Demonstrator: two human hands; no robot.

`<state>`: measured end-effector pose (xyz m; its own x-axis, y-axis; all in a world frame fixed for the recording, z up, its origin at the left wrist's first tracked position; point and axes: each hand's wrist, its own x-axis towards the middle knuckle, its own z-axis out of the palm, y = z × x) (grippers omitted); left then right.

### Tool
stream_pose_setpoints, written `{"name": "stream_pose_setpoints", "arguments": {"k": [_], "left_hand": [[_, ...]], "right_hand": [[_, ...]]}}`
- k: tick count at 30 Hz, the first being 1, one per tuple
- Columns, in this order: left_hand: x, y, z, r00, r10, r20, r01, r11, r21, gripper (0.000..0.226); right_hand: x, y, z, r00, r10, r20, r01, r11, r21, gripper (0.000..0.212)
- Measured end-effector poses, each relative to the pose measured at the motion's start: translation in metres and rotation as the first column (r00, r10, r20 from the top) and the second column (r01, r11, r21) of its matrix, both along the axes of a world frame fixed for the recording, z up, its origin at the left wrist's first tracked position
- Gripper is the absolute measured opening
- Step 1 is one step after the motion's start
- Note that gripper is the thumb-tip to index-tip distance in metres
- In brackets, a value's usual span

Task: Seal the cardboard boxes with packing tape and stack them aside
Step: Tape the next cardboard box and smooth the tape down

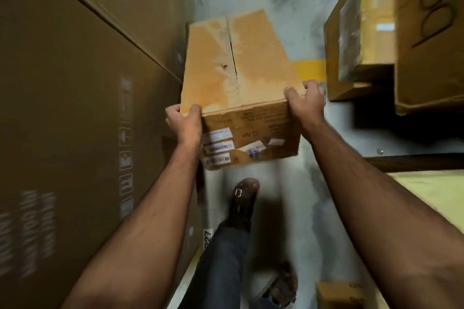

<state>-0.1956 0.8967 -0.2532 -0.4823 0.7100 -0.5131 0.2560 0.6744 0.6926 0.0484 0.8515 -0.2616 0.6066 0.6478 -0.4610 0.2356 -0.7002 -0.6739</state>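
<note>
Currently the left hand (184, 123) and right hand (305, 101) grip the box (238, 78) at opposite near corners, balancing it clear of the floor (283, 198). Its top seam looks untaped.

A cardboard box (238, 78) is held in the air above the floor (276, 195), with the left hand (184, 124) at its near left corner and the right hand (305, 100) at its near right corner. The fingers of each hand wrap over the box's top edge. Directly below and nearer than the box, one foot (244, 198) stands on the floor, with the other foot (281, 286) closer still and to the right. A wall of large cartons (75, 108) rises along the left side, just beside the held box. To the right, well apart, stacked boxes (364, 40) sit above the floor, and another small box (339, 295) lies at the near right.
</note>
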Motion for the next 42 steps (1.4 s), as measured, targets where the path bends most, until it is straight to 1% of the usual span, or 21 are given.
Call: {"name": "stream_pose_setpoints", "arguments": {"k": [1, 2, 3, 5, 6, 8, 11, 13, 18, 20, 23, 27, 30, 32, 36, 38, 39, 42], "left_hand": [[0.002, 0.006, 0.023, 0.999, 0.01, 0.032, -0.011, 0.999, 0.045, 0.037], [0.001, 0.012, 0.032, 0.998, 0.015, 0.053, -0.019, 0.997, 0.079, 0.038], [0.003, 0.013, 0.055, 0.997, 0.01, 0.077, -0.019, 0.993, 0.113, 0.039], [0.013, -0.001, 0.122, 0.995, -0.003, 0.104, -0.016, 0.984, 0.179, 0.038], [0.02, -0.014, 0.16, 0.994, -0.006, 0.105, -0.016, 0.979, 0.205, 0.038], [0.026, -0.047, 0.225, 0.995, -0.021, 0.101, -0.007, 0.963, 0.268, 0.038], [0.029, -0.1, 0.31, 0.995, -0.06, 0.079, 0.026, 0.925, 0.379, 0.034], [0.031, -0.135, 0.361, 0.996, -0.071, 0.057, 0.039, 0.895, 0.445, 0.03], [0.03, -0.207, 0.459, 0.979, -0.179, 0.092, 0.094, 0.811, 0.578, 0.027], [0.033, -0.235, 0.493, 0.972, -0.212, 0.1, 0.106, 0.779, 0.618, 0.027], [0.04, -0.271, 0.536, 0.969, -0.24, 0.053, 0.145, 0.73, 0.668, 0.022], [0.055, -0.307, 0.586, 0.945, -0.327, -0.027, 0.257, 0.688, 0.679, 0.021], [0.063, -0.33, 0.6, 0.896, -0.445, 0.009, 0.303, 0.624, 0.72, 0.027], [0.065, -0.348, 0.601, 0.865, -0.5, 0.041, 0.316, 0.607, 0.729, 0.032], [0.064, -0.386, 0.599, 0.806, -0.584, 0.094, 0.344, 0.592, 0.729, 0.026], [0.072, -0.407, 0.597, 0.75, -0.651, 0.113, 0.372, 0.557, 0.742, 0.024], [0.079, -0.42, 0.595, 0.708, -0.692, 0.137, 0.382, 0.539, 0.75, 0.023], [0.102, -0.462, 0.584, 0.551, -0.806, 0.215, 0.416, 0.489, 0.767, 0.018]], "right_hand": [[0.007, 0.002, 0.031, 0.999, -0.036, -0.001, 0.036, 0.999, 0.039, 0.045], [0.01, 0.003, 0.055, 0.997, -0.079, -0.01, 0.08, 0.994, 0.074, 0.044], [0.013, -0.001, 0.085, 0.992, -0.127, -0.019, 0.128, 0.985, 0.118, 0.041], [0.018, -0.021, 0.145, 0.979, -0.198, -0.036, 0.202, 0.96, 0.195, 0.028], [0.019, -0.035, 0.173, 0.975, -0.217, -0.035, 0.22, 0.949, 0.226, 0.025], [0.019, -0.07, 0.229, 0.973, -0.229, -0.027, 0.227, 0.93, 0.288, 0.026], [0.015, -0.127, 0.31, 0.968, -0.241, -0.074, 0.25, 0.883, 0.398, 0.024], [0.012, -0.167, 0.361, 0.966, -0.252, -0.061, 0.252, 0.858, 0.449, 0.022], [0.011, -0.253, 0.455, 0.959, -0.269, -0.084, 0.269, 0.787, 0.555, 0.032], [0.015, -0.281, 0.484, 0.957, -0.271, -0.104, 0.278, 0.748, 0.603, 0.028], [0.02, -0.324, 0.522, 0.947, -0.307, -0.099, 0.297, 0.709, 0.64, 0.022], [0.027, -0.384, 0.563, 0.903, -0.422, -0.087, 0.368, 0.65, 0.664, 0.026], [0.029, -0.43, 0.582, 0.844, -0.533, -0.052, 0.427, 0.61, 0.668, 0.031], [0.025, -0.463, 0.591, 0.791, -0.612, -0.015, 0.455, 0.572, 0.683, 0.035], [0.008, -0.52, 0.603, 0.71, -0.703, 0.034, 0.488, 0.527, 0.696, 0.035], [0.002, -0.554, 0.603, 0.646, -0.762, 0.037, 0.528, 0.482, 0.699, 0.033], [0.0, -0.573, 0.6, 0.605, -0.796, 0.032, 0.55, 0.446, 0.706, 0.031], [-0.008, -0.634, 0.584, 0.47, -0.881, 0.055, 0.6, 0.365, 0.712, 0.028]]}}
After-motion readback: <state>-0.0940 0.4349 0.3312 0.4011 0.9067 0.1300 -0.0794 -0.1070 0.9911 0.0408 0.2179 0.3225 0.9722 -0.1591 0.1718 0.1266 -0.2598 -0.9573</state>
